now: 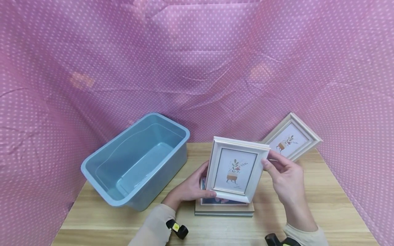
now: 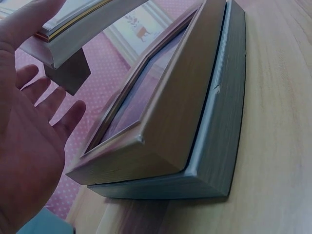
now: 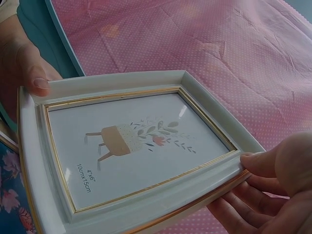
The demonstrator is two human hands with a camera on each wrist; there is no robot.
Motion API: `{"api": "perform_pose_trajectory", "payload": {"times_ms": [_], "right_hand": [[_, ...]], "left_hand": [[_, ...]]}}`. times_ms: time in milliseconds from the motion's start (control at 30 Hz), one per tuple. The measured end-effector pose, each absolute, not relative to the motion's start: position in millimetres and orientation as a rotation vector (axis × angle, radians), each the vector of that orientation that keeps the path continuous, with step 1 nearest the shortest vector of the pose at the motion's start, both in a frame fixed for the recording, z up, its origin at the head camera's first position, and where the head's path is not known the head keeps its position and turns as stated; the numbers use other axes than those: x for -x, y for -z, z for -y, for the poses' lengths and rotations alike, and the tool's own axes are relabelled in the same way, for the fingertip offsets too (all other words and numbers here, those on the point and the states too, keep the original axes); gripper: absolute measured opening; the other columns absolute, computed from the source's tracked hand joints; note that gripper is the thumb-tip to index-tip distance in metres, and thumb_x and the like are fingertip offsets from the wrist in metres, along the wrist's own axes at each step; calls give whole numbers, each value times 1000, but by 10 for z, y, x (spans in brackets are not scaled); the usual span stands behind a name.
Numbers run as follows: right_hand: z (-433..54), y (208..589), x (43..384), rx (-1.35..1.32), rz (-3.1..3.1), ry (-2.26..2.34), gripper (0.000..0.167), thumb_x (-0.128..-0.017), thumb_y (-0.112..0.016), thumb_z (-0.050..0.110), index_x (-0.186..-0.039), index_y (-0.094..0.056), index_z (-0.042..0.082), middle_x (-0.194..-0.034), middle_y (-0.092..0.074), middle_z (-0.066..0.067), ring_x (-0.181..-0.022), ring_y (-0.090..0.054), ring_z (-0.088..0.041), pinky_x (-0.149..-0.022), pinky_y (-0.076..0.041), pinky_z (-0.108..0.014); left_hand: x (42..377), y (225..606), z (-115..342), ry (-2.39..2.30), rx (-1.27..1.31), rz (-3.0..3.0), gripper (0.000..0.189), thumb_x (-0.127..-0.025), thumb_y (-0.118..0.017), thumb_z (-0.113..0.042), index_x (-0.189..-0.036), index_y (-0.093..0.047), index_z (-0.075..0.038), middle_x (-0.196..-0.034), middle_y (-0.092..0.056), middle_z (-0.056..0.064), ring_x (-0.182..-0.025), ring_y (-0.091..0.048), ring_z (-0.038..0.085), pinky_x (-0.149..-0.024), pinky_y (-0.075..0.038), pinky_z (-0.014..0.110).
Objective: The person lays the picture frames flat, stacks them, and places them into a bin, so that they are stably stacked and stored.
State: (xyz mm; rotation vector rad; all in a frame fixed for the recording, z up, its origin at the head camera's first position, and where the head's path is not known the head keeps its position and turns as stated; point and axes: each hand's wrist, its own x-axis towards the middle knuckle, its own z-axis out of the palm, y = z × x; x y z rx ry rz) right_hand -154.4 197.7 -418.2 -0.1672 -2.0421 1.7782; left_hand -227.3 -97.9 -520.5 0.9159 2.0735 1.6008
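A white picture frame (image 1: 235, 172) with a gold inner line and a plant-pot print is held up, tilted, between both hands. My left hand (image 1: 197, 186) grips its lower left corner, thumb on the front. At the upper right edge, my right hand (image 1: 286, 176) pinches it between thumb and fingers. Just below sits a stack of two frames: a wood-brown picture frame (image 2: 165, 117) with a dark floral picture lies on a grey-blue one (image 2: 214, 146). The held frame hides much of the stack in the head view.
A blue-grey plastic bin (image 1: 135, 160) stands at the left of the wooden table (image 1: 332, 205). Behind my right hand, another cream picture frame (image 1: 292, 136) lies askew at the back right. Pink dotted cloth (image 1: 197, 68) surrounds the table at the back and sides.
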Motion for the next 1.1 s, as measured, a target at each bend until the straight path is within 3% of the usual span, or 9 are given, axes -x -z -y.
{"api": "perform_pose_trajectory", "payload": {"times_ms": [200, 433, 567, 800, 1100], "right_hand": [[-1971, 4200, 1552, 174, 2041, -1795, 36, -95, -74, -10, -131, -71, -10, -96, -75, 29, -88, -76, 7, -83, -62, -13], [-1974, 4212, 1559, 183, 2028, -1816, 37, -95, -73, -12, -131, -70, -12, -96, -76, 28, -87, -76, 6, -82, -63, -13], [-1990, 4221, 1569, 173, 2006, -1818, 36, -94, -72, -14, -130, -70, -13, -97, -76, 27, -87, -77, 5, -80, -64, -14], [-2019, 4221, 1572, 182, 1983, -1829, 36, -95, -72, -13, -131, -70, -12, -97, -77, 25, -86, -77, 4, -80, -64, -14], [-2030, 4233, 1571, 191, 1988, -1823, 37, -95, -74, -11, -131, -70, -11, -97, -77, 24, -84, -77, 4, -80, -63, -14]], "left_hand": [[2267, 5231, 1003, -1602, -909, -2103, 107, -86, -91, -41, -170, -23, -38, -166, -50, -3, -148, -54, 24, -131, -32, 60], [2262, 5251, 1057, -1597, -869, -2165, 102, -85, -91, -44, -167, -30, -39, -172, -41, -4, -155, -47, 26, -134, -26, 62], [2259, 5251, 1087, -1622, -858, -2149, 96, -87, -91, -40, -166, -34, -35, -171, -42, -2, -154, -49, 28, -133, -32, 57], [2237, 5250, 1140, -1661, -908, -2121, 76, -89, -89, -20, -155, -51, -7, -149, -62, 15, -130, -65, 25, -117, -54, 38], [2192, 5289, 1172, -1574, -788, -2234, 38, -94, -85, -22, -129, -73, -13, -122, -75, 6, -108, -70, 15, -94, -60, 33]]}}
